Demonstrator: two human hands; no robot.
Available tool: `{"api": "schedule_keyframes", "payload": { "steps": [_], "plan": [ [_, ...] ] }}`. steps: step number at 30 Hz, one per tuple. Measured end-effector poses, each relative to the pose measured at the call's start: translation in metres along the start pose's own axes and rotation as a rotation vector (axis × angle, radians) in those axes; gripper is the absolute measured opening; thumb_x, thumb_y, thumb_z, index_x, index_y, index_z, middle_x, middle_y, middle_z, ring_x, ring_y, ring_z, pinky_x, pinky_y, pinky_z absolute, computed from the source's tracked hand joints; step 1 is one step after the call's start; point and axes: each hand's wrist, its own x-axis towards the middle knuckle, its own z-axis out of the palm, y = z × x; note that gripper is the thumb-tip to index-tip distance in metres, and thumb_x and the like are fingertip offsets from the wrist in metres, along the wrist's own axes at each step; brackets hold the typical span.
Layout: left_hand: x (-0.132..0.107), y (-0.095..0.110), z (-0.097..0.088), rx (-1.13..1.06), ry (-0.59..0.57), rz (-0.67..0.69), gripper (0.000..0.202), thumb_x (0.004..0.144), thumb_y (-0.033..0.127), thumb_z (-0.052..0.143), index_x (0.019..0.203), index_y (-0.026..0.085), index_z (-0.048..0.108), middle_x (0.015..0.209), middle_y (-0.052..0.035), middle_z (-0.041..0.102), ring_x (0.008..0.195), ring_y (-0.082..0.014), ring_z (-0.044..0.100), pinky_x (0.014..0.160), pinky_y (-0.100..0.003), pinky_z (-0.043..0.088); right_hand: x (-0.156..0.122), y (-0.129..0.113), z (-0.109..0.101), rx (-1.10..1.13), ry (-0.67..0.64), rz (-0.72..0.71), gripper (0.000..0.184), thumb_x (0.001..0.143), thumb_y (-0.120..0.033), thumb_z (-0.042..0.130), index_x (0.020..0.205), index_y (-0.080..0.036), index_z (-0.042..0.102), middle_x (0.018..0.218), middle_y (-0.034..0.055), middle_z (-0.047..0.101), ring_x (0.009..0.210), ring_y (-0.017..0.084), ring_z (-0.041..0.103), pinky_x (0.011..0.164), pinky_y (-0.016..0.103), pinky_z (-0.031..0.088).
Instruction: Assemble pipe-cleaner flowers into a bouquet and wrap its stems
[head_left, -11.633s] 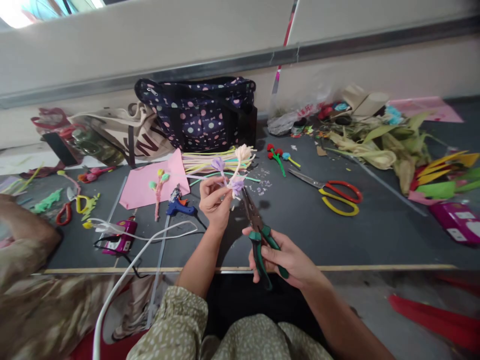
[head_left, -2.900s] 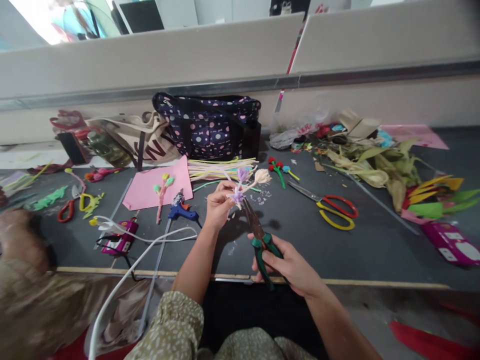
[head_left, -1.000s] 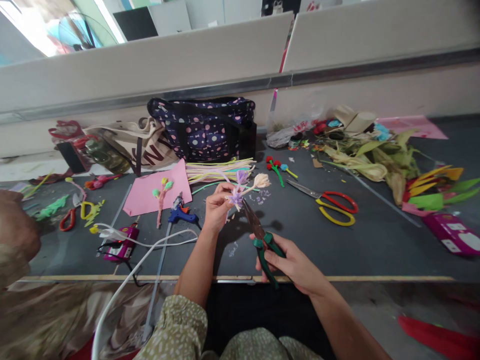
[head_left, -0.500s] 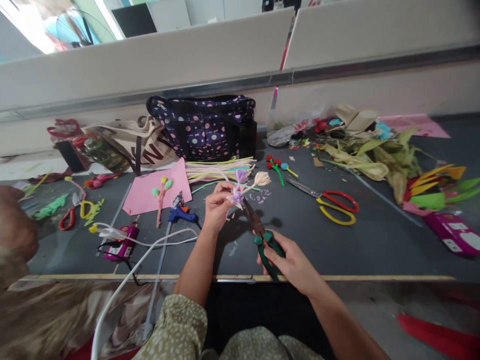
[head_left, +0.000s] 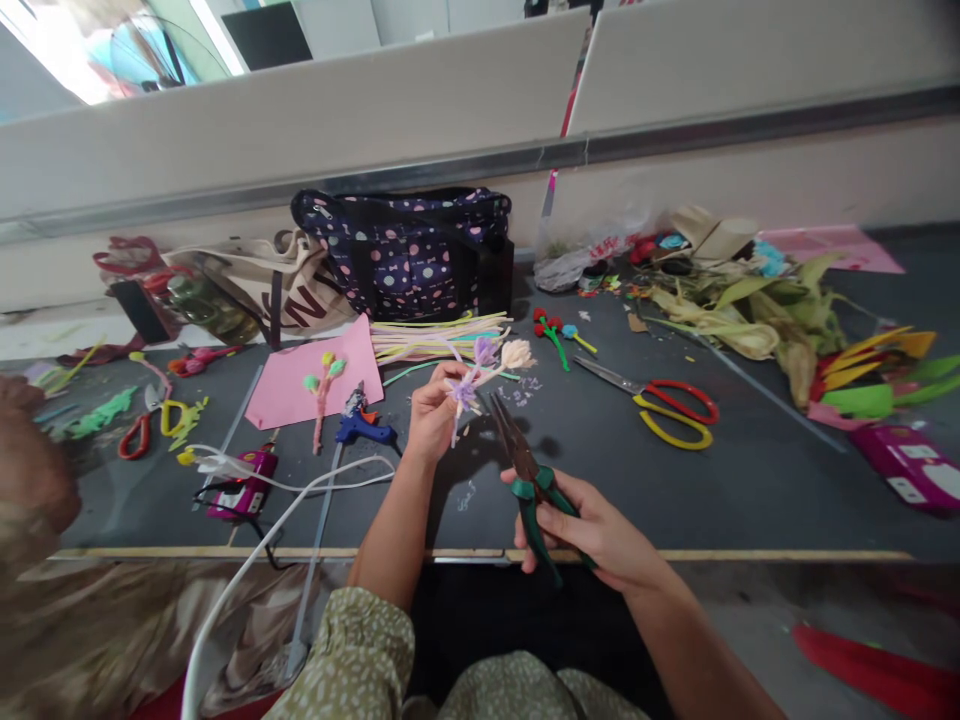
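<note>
My left hand point(head_left: 431, 412) is closed on a small bunch of pipe-cleaner flowers point(head_left: 480, 364) with purple and cream heads, held above the dark table point(head_left: 675, 490). My right hand point(head_left: 592, 530) grips the green handles of long-nose pliers point(head_left: 519, 460). The pliers' tip points up toward the flower stems and stands slightly apart from them. Loose pipe cleaners point(head_left: 439, 338) lie just beyond the flowers.
Red-and-yellow scissors point(head_left: 664, 405) lie to the right, a blue glue gun point(head_left: 360, 425) and pink paper point(head_left: 315, 375) to the left. A dotted bag point(head_left: 405, 250) stands at the back. Dried leaves point(head_left: 750, 305) pile at the right. Another person's arm point(head_left: 34, 470) is at the left edge.
The pliers' jaws have drawn back a little from the purple flower head. My left hand still holds the bunch in nearly the same place.
</note>
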Motion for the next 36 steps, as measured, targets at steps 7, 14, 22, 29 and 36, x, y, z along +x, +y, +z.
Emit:
{"api": "schedule_keyframes", "payload": {
  "steps": [7, 14, 22, 29, 36],
  "plan": [
    [-0.001, 0.0, 0.001, 0.023, -0.011, -0.013, 0.027, 0.066, 0.047, 0.082, 0.066, 0.021, 0.073, 0.097, -0.0069, 0.064, 0.096, -0.0206, 0.064, 0.09, -0.037, 0.053, 0.006, 0.003, 0.004, 0.07, -0.032, 0.036, 0.057, 0.088, -0.038, 0.066, 0.138, -0.021, 0.046, 0.084, 0.0064, 0.072, 0.066, 0.019, 0.073, 0.062, 0.027, 0.05],
    [-0.001, -0.001, 0.001, 0.012, -0.043, 0.016, 0.025, 0.066, 0.047, 0.082, 0.07, 0.023, 0.075, 0.096, -0.0072, 0.063, 0.099, -0.0229, 0.063, 0.093, -0.041, 0.051, 0.009, 0.005, 0.003, 0.113, -0.062, 0.068, 0.062, 0.087, -0.039, 0.067, 0.141, -0.021, 0.043, 0.084, 0.0073, 0.073, 0.067, 0.02, 0.073, 0.064, 0.03, 0.052],
    [-0.001, 0.003, 0.004, 0.013, -0.034, 0.005, 0.026, 0.063, 0.046, 0.084, 0.066, 0.022, 0.075, 0.095, -0.0068, 0.065, 0.093, -0.0195, 0.064, 0.095, -0.039, 0.05, 0.01, 0.006, 0.003, 0.119, -0.09, 0.066, 0.061, 0.088, -0.038, 0.066, 0.141, -0.021, 0.042, 0.082, 0.0071, 0.072, 0.065, 0.019, 0.073, 0.062, 0.028, 0.052],
    [-0.001, 0.002, 0.002, 0.018, -0.021, -0.015, 0.029, 0.061, 0.049, 0.084, 0.067, 0.022, 0.076, 0.094, -0.0078, 0.066, 0.094, -0.0209, 0.064, 0.097, -0.04, 0.049, 0.012, 0.006, 0.002, 0.094, -0.096, 0.031, 0.061, 0.088, -0.038, 0.065, 0.141, -0.018, 0.043, 0.079, 0.0061, 0.072, 0.059, 0.017, 0.07, 0.056, 0.026, 0.049],
    [-0.002, 0.003, 0.0, 0.066, -0.059, 0.002, 0.024, 0.066, 0.048, 0.081, 0.07, 0.025, 0.076, 0.096, -0.0066, 0.065, 0.098, -0.0231, 0.063, 0.098, -0.043, 0.047, 0.011, 0.004, 0.004, 0.068, -0.056, 0.033, 0.059, 0.087, -0.039, 0.066, 0.139, -0.019, 0.045, 0.08, 0.0059, 0.071, 0.06, 0.017, 0.07, 0.057, 0.026, 0.05]
  ]
}}
